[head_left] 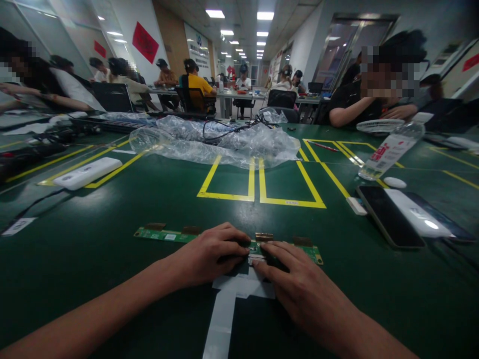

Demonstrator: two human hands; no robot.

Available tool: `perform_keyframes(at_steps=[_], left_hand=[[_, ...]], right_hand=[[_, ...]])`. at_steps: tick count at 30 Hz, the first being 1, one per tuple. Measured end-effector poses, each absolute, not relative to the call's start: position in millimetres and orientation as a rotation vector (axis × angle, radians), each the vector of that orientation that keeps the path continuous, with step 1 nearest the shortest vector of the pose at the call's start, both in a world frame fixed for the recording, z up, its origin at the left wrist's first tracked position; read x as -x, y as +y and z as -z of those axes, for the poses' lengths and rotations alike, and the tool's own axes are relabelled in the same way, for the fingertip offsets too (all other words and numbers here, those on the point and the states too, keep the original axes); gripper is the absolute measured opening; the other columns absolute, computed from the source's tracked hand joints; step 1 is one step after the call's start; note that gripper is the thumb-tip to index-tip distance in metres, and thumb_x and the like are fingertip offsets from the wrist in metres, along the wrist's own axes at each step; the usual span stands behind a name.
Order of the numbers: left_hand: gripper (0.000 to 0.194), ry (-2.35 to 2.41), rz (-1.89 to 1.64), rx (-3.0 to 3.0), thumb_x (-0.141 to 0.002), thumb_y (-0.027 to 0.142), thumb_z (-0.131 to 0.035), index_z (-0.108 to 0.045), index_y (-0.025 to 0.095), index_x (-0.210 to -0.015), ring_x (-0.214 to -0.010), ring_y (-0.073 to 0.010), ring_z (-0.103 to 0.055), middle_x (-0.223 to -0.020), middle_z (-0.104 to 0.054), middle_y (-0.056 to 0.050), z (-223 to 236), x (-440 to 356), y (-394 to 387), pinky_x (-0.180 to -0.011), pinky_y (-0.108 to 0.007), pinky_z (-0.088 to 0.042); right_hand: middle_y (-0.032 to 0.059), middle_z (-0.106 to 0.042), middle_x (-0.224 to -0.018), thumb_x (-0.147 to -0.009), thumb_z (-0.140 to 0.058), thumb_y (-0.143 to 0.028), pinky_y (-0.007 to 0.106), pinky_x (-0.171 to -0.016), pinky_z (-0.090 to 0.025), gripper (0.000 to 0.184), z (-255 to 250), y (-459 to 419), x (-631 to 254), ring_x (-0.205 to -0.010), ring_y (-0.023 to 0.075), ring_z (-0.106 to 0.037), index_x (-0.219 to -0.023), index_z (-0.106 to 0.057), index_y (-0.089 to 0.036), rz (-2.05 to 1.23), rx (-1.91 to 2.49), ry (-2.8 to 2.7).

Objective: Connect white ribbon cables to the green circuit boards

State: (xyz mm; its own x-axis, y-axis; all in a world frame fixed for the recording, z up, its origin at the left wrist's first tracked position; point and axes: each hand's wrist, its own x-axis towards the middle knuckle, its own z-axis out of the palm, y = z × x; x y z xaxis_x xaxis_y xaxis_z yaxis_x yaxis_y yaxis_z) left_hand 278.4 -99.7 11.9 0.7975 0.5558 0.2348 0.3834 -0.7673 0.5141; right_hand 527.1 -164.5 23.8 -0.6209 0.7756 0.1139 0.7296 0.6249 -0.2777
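We've got the green circuit board (pixel 175 237) just our side of the yellow tape (pixel 224 196), left hand (pixel 215 253) and right hand (pixel 295 276) bunched close by the white flat cable (pixel 222 316), probably steadying it, can't tell if pinching.

Place around me looks like open-plan office used as electronics workroom. Rows of ceiling light panels (pixel 265 16) recede along top centre of frame. Glass partitions (pixel 37 25) upper left; lettered wall sign (pixel 198 47) left of upper middle. Behind, people (pixel 200 84) seated at long tables (pixel 229 95), black office chairs (pixel 114 97) among them. Before me, dark green worktop (pixel 93 264), marked off with yellow tape (pixel 226 197) mid-frame; green circuit board (pixel 159 235) lower centre.
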Motion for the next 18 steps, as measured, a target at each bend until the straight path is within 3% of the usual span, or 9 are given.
perform_keyframes(at_steps=[9,14,18], left_hand=[[0.020,0.695,-0.545,-2.564,-0.090,0.015,-0.063,-0.071,0.020,-0.108,-0.104,-0.0205,-0.055,-0.121,-0.063,-0.007,-12.7,-280.9,-102.6,-0.085,-0.037,-0.051],[0.016,0.718,-0.583,-2.575,-0.092,0.018,-0.062,-0.071,0.018,-0.105,-0.099,-0.0199,-0.056,-0.115,-0.065,-0.008,-10.6,-284.9,-104.8,-0.083,-0.036,-0.051],[0.014,0.735,-0.578,-2.582,-0.094,0.019,-0.060,-0.070,0.017,-0.102,-0.098,-0.0200,-0.055,-0.114,-0.065,-0.008,-11.5,-286.9,-105.6,-0.082,-0.037,-0.050]], right_hand=[[0.0084,-0.054,-0.141,-0.086,-0.056,-0.007,0.055,-0.102,-0.045,0.052,-23.2,-164.4,-527.6,-0.130,0.0306,-0.048,-0.131,-0.058,-0.032,-0.276,1.201,-2.593],[0.0064,-0.061,-0.132,-0.091,-0.058,-0.015,0.048,-0.097,-0.048,0.043,-19.1,-150.7,-535.0,-0.119,0.0250,-0.054,-0.132,-0.056,-0.028,-0.352,1.185,-2.468],[0.0047,-0.062,-0.129,-0.091,-0.062,-0.018,0.048,-0.092,-0.048,0.029,-15.9,-142.9,-539.7,-0.116,0.0260,-0.054,-0.117,-0.065,-0.028,-0.344,1.209,-2.453]])
